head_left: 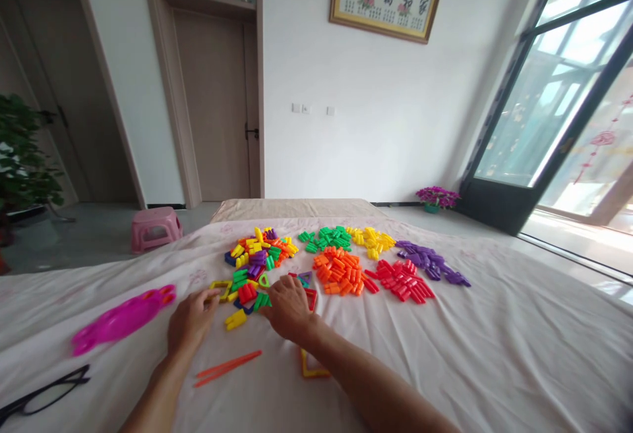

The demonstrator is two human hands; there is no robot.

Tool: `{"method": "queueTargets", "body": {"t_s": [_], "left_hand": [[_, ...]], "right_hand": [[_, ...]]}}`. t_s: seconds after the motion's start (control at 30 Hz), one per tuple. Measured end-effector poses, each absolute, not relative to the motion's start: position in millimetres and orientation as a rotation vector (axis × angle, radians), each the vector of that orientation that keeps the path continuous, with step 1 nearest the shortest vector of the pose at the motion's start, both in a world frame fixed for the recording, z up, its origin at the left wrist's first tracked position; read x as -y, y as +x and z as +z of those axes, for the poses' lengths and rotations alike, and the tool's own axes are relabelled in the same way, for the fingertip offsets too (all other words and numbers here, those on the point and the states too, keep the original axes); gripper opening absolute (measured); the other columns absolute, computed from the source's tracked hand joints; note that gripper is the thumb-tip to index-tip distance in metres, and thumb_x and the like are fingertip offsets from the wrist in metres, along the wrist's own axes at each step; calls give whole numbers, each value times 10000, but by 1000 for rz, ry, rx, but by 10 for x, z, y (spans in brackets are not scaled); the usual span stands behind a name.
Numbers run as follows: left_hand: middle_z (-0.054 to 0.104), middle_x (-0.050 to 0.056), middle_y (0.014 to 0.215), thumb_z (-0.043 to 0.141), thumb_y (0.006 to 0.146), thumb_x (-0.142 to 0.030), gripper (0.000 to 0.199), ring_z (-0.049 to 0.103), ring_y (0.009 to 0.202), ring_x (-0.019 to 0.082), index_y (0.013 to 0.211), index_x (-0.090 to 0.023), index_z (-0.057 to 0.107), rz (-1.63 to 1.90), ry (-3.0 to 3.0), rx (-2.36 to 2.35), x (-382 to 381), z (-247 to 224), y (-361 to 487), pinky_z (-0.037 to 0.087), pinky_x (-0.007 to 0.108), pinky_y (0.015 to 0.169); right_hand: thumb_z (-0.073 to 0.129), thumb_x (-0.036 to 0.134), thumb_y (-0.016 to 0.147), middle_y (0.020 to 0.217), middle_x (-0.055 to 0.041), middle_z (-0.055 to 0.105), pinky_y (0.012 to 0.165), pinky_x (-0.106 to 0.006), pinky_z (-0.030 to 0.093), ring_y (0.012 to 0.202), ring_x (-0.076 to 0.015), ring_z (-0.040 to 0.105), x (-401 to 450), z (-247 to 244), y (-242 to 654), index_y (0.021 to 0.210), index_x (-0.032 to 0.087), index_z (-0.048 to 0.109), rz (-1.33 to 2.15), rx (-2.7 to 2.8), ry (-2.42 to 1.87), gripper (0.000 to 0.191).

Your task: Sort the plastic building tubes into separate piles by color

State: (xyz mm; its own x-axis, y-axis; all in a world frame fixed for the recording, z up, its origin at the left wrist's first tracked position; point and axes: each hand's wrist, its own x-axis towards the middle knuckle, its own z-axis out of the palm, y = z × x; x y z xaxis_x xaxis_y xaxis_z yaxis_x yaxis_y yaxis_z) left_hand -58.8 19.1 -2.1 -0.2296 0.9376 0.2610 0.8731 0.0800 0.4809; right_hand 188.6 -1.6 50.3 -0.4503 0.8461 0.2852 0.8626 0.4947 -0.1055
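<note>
My left hand point(192, 317) has its fingertips pinched at the edge of a yellow square frame point(223, 290), left of the mixed pile. My right hand point(288, 304) lies over the near right side of the mixed pile point(257, 252), fingers bent downward; what is under them is hidden. Beside its fingertips is a light green triangle point(264, 280). A red frame point(311, 298) shows just right of that hand. Between my hands lie red blocks point(247, 292), green blocks point(262, 300) and a yellow block point(236, 319).
Sorted piles lie beyond: green point(331, 238), yellow point(373, 240), orange point(340, 271), red point(405, 280), purple point(432, 261). Nearer are orange sticks point(227, 368) and a yellow frame point(316, 373) by my right forearm. A magenta tray point(123, 317) and glasses point(47, 393) lie left.
</note>
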Motion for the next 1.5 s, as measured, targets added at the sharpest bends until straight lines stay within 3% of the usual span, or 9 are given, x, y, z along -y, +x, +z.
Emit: {"method": "queueTargets", "body": {"t_s": [0.17, 0.37, 0.5, 0.7, 0.9, 1.2, 1.33, 1.5], "left_hand": [[735, 47, 1183, 430, 899, -422, 398, 662, 1086, 231, 1078, -264, 748, 871, 1871, -2232, -248, -46, -606, 474, 293, 867], [717, 62, 1204, 411, 897, -444, 430, 650, 1097, 246, 1112, -257, 732, 826, 1816, -2238, -327, -90, -636, 468, 310, 877], [728, 61, 1176, 429, 892, -431, 404, 655, 1082, 238, 1089, -255, 735, 843, 1804, -2241, -336, -87, -636, 472, 295, 856], [745, 58, 1141, 435, 889, -416, 395, 673, 1054, 218, 1065, -240, 743, 898, 1833, -2235, -321, -72, -613, 477, 265, 837], [737, 50, 1169, 427, 895, -421, 404, 662, 1073, 221, 1066, -244, 748, 907, 1822, -2227, -323, -78, -604, 470, 279, 861], [745, 51, 1128, 437, 891, -378, 381, 662, 1058, 221, 1061, -250, 752, 903, 1817, -2235, -320, -71, -600, 469, 288, 881], [751, 40, 1115, 437, 891, -377, 374, 666, 1054, 208, 1043, -255, 757, 930, 1838, -2224, -308, -58, -597, 469, 273, 875], [748, 44, 1130, 431, 895, -375, 380, 658, 1066, 208, 1055, -244, 751, 923, 1838, -2226, -304, -57, -594, 458, 275, 892]], "right_hand": [[715, 392, 810, 990, -63, 710, 916, -379, 427, 1030, -262, 588, -75, 454, 1890, 1072, 231, 654, 14, 2430, -1384, 315], [620, 250, 856, 1004, -23, 712, 744, -258, 463, 880, -176, 651, -356, 557, 2455, 1041, 249, 652, 186, 2056, -1411, 188], [598, 202, 819, 990, -49, 728, 788, -306, 499, 901, -206, 668, -820, 672, 3037, 1009, 211, 683, 182, 1772, -1498, 208], [549, 169, 821, 1093, -100, 725, 869, -331, 508, 969, -214, 678, -1297, 748, 3546, 1162, 157, 672, 133, 1518, -1583, 363], [510, 186, 881, 1009, -50, 744, 846, -288, 503, 925, -192, 682, -1208, 524, 3092, 1023, 201, 723, 207, 1728, -1457, 257], [491, 104, 895, 1328, -60, 616, 964, -304, 440, 1185, -207, 562, -1327, 463, 2150, 1316, 262, 588, 66, 2353, -1330, 460], [617, 211, 880, 1298, -66, 606, 947, -325, 438, 1180, -240, 542, -1384, 463, 2017, 1250, 278, 614, -49, 2475, -1382, 376], [655, 223, 861, 1235, -84, 585, 860, -282, 444, 1093, -212, 563, -1378, 406, 2072, 1164, 248, 629, -36, 2376, -1507, 305]]}}
